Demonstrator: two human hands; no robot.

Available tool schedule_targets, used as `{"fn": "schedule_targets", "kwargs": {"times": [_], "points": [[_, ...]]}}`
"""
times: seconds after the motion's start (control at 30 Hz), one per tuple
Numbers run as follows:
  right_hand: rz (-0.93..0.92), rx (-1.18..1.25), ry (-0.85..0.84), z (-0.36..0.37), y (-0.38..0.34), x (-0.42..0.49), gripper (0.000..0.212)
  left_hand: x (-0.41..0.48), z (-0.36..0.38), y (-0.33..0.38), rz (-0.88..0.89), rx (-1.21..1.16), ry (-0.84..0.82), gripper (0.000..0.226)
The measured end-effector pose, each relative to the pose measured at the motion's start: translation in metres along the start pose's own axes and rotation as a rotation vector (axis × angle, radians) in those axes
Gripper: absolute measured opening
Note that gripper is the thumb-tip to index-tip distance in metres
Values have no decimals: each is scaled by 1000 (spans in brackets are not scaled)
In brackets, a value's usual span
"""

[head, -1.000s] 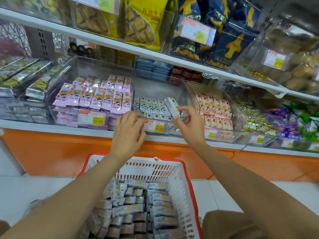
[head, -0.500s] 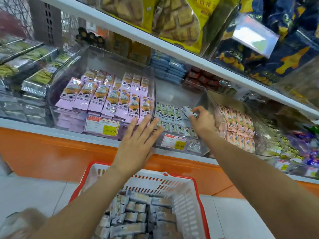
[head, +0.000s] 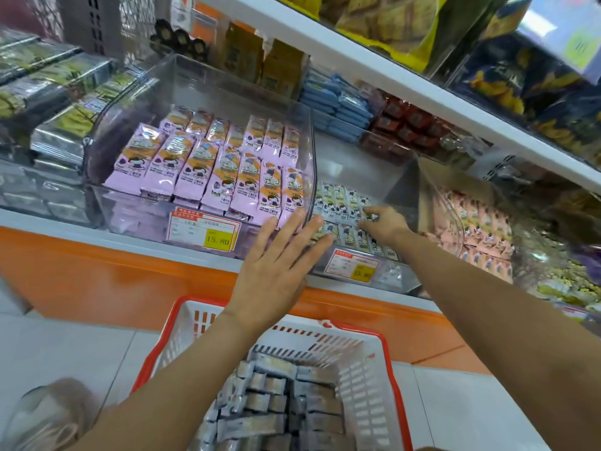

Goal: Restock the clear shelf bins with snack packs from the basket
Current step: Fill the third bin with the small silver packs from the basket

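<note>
Clear bin (head: pixel 357 172) w/ green-white snack packs (head: pixel 341 203) in rows; red-rimmed white basket (head: pixel 366 372) below, grey packs (head: pixel 266 402) piled

This is a shop's snack aisle. White shelves (head: pixel 455 107) carry clear plastic bins (head: pixel 201 83) of pink wrapped snack packs (head: pixel 224 177), fronted by red-and-yellow price tags (head: pixel 206 231) reading 15.80. A red-rimmed white plastic shopping basket (head: pixel 182 333) stands below.

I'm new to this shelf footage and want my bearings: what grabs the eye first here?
The pink snack packs filling the clear bin at centre left stand out most. Just right of them, the left hand is spread flat at the bin fronts and the right hand reaches among pale packs. Below, a red-rimmed basket holds grey packs.
</note>
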State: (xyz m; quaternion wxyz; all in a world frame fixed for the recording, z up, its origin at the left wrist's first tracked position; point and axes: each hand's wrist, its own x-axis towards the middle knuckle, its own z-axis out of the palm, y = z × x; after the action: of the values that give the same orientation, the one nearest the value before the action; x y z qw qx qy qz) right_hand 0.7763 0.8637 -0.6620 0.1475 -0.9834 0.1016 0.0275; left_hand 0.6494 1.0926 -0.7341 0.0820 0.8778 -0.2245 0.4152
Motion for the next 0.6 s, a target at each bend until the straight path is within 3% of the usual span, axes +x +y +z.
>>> {"fn": "schedule_targets", "kwargs": {"times": [0.17, 0.3, 0.43, 0.6], "points": [[-24, 21, -5, -1, 0, -1, 40, -1, -4, 1, -3, 17, -41, 64], [-82, 116, 99, -9, 0, -11, 39, -1, -9, 2, -14, 41, -114, 63], [-253, 351, 202, -26, -7, -41, 28, 0, -20, 4, -24, 33, -171, 66], [-535, 587, 225, -44, -17, -104, 19, 0, -35, 16, -88, 32, -230, 94]]}}
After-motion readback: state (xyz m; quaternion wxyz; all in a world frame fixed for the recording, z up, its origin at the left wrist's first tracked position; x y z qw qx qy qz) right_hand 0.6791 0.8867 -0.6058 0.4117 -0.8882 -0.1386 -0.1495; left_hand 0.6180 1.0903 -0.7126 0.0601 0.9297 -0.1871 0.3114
